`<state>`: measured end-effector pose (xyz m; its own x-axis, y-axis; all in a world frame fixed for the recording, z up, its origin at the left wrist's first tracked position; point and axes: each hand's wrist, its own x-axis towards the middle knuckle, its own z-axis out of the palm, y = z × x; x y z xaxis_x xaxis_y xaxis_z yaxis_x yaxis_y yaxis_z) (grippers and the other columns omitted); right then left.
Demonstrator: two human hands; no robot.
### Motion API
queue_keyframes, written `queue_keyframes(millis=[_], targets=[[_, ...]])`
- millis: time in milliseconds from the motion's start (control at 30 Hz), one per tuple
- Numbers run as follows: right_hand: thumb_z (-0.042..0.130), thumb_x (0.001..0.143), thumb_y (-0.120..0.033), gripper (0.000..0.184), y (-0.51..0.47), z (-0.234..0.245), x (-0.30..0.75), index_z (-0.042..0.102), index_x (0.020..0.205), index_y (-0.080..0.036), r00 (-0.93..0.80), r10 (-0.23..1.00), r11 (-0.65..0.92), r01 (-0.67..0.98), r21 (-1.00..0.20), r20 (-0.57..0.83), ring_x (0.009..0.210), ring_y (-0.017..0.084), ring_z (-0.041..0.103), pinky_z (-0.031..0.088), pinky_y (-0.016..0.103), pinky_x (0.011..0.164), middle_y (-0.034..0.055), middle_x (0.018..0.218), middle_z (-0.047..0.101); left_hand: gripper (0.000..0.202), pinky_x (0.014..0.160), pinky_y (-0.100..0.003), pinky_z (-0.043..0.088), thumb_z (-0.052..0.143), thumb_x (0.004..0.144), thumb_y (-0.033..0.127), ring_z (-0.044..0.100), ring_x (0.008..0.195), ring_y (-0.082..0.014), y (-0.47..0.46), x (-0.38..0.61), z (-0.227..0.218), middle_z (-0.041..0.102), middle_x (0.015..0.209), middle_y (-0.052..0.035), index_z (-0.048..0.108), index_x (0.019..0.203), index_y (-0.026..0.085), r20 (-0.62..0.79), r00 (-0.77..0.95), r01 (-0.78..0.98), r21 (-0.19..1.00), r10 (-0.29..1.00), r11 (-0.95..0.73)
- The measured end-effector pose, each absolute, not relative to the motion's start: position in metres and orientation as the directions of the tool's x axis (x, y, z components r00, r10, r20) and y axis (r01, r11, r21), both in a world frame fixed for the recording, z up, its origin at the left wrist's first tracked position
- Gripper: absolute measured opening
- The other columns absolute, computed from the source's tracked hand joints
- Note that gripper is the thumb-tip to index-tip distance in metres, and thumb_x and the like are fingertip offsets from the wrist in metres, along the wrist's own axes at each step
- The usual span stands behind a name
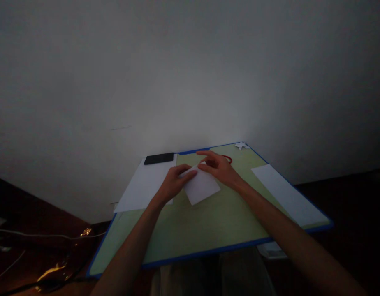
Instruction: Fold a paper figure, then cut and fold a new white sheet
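Observation:
A small square of white paper (201,189) is held just over the middle of the table. My left hand (177,179) grips its left upper edge, the thumb on top and the fingers behind. At its top corner, my right hand (217,166) pinches the paper between thumb and a bent finger, while the index finger sticks out to the left. Part of the paper's upper edge is hidden by my fingers. A red loop (228,158), perhaps scissors' handle, shows behind my right hand.
The light green table (190,234) has a blue rim and stands against a grey wall. A black phone (158,158) lies on white sheets (140,187) at the left. Another white sheet (288,193) lies along the right edge. Folded paper pieces (241,145) sit at the far right corner.

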<state>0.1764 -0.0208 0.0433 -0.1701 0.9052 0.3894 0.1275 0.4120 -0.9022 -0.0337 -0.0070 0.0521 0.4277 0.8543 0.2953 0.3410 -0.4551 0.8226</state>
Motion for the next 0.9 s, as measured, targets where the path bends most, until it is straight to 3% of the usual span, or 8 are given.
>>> queue_keyframes(millis=[67,133,267,367,533,900], targets=[[0.078,0.077,-0.042,0.075,-0.021,0.042,0.175,0.048,0.144,-0.026,-0.106,0.905,0.421,0.07,-0.904,0.413,0.093,0.019,0.065,0.052,0.033,0.081,0.0066,0.11,0.069,0.039,0.064,-0.029,0.053,0.069,0.084,0.055,0.068,0.075,-0.0206,-0.006,-0.033,0.051,0.073,0.083,-0.0069,0.067,0.089,0.016,0.322,0.32,0.271,0.87,0.891,-0.412],[0.081,0.073,-0.043,0.083,-0.019,0.039,0.175,0.044,0.146,-0.027,-0.068,0.913,0.404,0.03,-0.914,0.402,0.098,0.021,0.066,0.053,0.036,0.086,0.0083,0.117,0.067,0.044,0.065,-0.031,0.054,0.071,0.08,0.057,0.069,0.073,-0.0214,-0.005,-0.033,0.05,0.074,0.082,-0.006,0.06,0.098,0.018,0.302,0.227,0.142,0.93,0.926,-0.338],[0.078,0.073,-0.049,0.05,-0.011,0.033,0.175,0.064,0.113,-0.021,-0.003,0.919,0.393,-0.02,-0.919,0.393,0.095,0.022,0.067,0.054,0.038,0.089,0.0077,0.105,0.072,0.049,0.068,-0.032,0.055,0.076,0.076,0.055,0.07,0.072,-0.0204,-0.004,-0.035,0.049,0.074,0.08,-0.0031,0.051,0.098,0.02,0.264,0.201,0.008,0.962,0.943,-0.271],[0.076,0.074,-0.051,0.038,-0.008,0.031,0.175,0.066,0.093,-0.02,0.002,0.915,0.404,0.044,-0.914,0.404,0.089,0.022,0.067,0.054,0.037,0.085,0.007,0.095,0.072,0.045,0.068,-0.03,0.054,0.078,0.075,0.052,0.07,0.075,-0.0192,-0.004,-0.036,0.05,0.074,0.082,-0.003,0.052,0.091,0.02,0.273,0.222,0.013,0.959,0.936,-0.283],[0.074,0.079,-0.048,0.031,-0.009,0.03,0.175,0.068,0.091,-0.02,-0.016,0.901,0.427,0.207,-0.88,0.433,0.08,0.021,0.065,0.051,0.034,0.076,0.0059,0.086,0.071,0.04,0.068,-0.028,0.051,0.07,0.082,0.055,0.067,0.078,-0.0187,-0.001,-0.036,0.048,0.071,0.081,-0.0024,0.058,0.095,0.019,0.374,0.179,0.094,0.914,0.91,-0.395],[0.065,0.089,-0.047,0.028,-0.011,0.03,0.176,0.071,0.082,-0.02,0.037,0.832,0.525,0.27,-0.807,0.553,0.078,0.019,0.061,0.047,0.031,0.073,0.0048,0.085,0.069,0.039,0.066,-0.026,0.047,0.073,0.08,0.054,0.06,0.07,-0.0147,0.005,-0.04,0.044,0.064,0.075,0.0,0.064,0.088,0.017,0.417,0.113,0.11,0.897,0.902,-0.428]])
